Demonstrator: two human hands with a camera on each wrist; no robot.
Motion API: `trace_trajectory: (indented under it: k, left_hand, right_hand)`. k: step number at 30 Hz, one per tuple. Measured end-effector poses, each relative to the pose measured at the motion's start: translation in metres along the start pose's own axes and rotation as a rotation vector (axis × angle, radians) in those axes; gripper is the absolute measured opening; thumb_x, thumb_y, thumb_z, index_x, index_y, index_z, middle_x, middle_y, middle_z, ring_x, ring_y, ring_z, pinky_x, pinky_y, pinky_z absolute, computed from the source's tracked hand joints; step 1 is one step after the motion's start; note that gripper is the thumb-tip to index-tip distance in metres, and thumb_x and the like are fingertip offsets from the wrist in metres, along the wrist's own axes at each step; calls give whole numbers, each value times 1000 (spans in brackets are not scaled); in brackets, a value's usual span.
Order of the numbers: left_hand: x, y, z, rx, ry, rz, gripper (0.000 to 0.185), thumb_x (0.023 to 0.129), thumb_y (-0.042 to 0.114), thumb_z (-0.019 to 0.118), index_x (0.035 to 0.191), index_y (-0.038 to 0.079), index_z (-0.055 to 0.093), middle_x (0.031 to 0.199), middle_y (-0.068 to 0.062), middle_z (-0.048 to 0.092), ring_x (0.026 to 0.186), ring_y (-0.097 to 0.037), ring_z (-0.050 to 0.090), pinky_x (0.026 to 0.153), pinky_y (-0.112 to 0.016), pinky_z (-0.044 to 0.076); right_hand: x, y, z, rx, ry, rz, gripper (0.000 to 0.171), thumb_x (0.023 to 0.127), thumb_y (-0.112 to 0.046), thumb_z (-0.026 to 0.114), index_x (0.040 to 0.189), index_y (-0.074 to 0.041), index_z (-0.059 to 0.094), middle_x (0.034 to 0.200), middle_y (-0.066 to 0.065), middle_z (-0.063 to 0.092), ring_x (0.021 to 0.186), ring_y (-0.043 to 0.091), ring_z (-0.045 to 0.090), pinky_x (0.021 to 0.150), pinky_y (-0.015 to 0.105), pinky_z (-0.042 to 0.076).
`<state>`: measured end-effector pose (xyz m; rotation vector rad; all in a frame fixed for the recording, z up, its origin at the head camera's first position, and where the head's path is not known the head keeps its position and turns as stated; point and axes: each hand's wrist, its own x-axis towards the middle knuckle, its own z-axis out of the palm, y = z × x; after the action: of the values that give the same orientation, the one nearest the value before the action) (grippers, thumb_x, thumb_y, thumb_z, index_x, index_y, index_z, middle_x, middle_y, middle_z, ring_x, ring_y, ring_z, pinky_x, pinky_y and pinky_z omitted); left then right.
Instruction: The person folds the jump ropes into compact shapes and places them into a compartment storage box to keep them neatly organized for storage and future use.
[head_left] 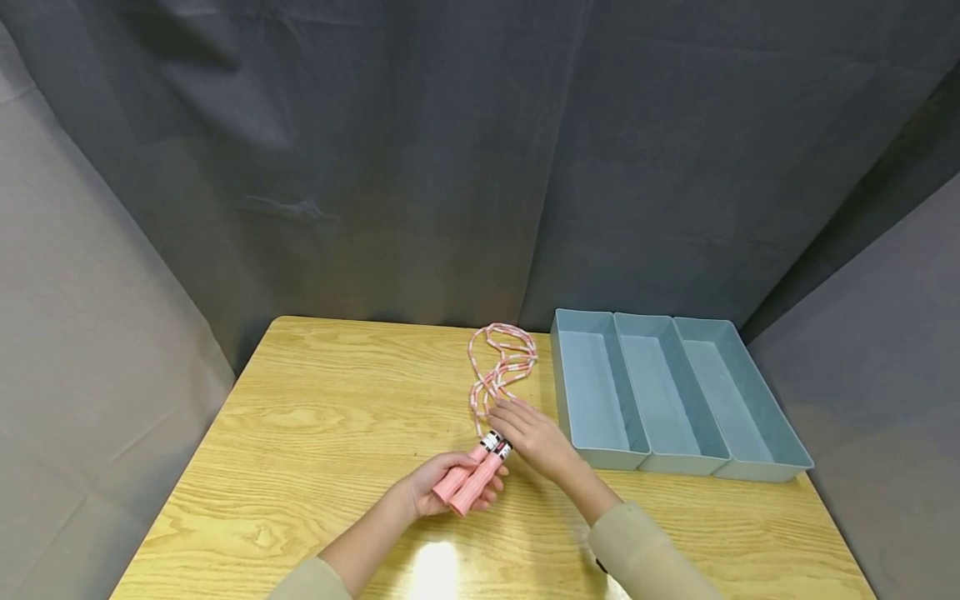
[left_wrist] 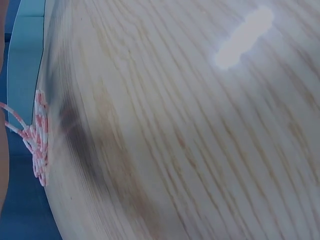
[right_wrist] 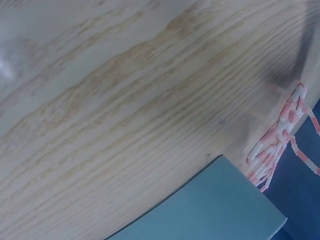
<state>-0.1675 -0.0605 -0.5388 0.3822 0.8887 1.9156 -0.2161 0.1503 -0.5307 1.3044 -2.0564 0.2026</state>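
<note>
A pink jump rope with pink-and-white beaded cord [head_left: 501, 367] lies partly on the wooden table, its loops gathered near the back edge. My left hand [head_left: 435, 487] grips both pink handles [head_left: 472, 483] side by side, with their black-and-white collars pointing away from me. Just beyond the collars, my right hand [head_left: 528, 437] reaches over the cord with its fingers fairly straight. Its thumb side is near the handle tops, and the contact there is partly hidden. Both wrist views show the beaded cord [left_wrist: 37, 142] [right_wrist: 275, 145] bunched on the table, with strands rising from it.
A blue-grey tray [head_left: 645, 462] with three long compartments stands on the right side of the table [head_left: 337, 400], close to my right hand. Dark curtain [head_left: 420, 167] hangs behind the table, and pale cloth panels [head_left: 90, 375] flank it.
</note>
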Motion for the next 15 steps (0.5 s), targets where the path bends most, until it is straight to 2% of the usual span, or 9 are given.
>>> trace_trajectory:
  k: [4, 7, 11, 15]
  left_hand:
    - [1, 2, 4, -111, -87, 3, 37, 91, 19, 25, 116, 4, 49, 96, -1, 58, 79, -8, 58, 70, -19, 49]
    - [3, 2, 6, -175, -158, -10, 35, 90, 21, 28, 115, 5, 46, 90, 1, 51, 70, -5, 52, 62, -12, 44]
    - [4, 1, 6, -214, -217, -43, 31, 88, 25, 33, 111, 9, 43, 85, 3, 44, 63, -2, 44, 56, -10, 37]
    - [5, 1, 6, -217, -246, -69, 28, 86, 26, 38, 109, 11, 43, 83, 4, 43, 61, -2, 40, 55, -11, 34]
  right_hand:
    - [1, 1, 1, 1, 20, -4, 35, 90, -10, 32, 108, -2, 60, 111, 10, 62, 107, 27, 57, 92, 41, 44]
    - [1, 1, 1, 1, 29, -6, 34, 88, -10, 34, 108, -2, 60, 111, 10, 62, 109, 26, 56, 92, 41, 44]
    - [0, 1, 1, -5, 31, -8, 34, 89, -10, 33, 110, -3, 59, 114, 9, 61, 111, 26, 54, 92, 40, 44]
    - [-1, 1, 1, -20, 22, -16, 36, 93, -10, 29, 111, -3, 60, 115, 8, 60, 111, 25, 55, 92, 39, 44]
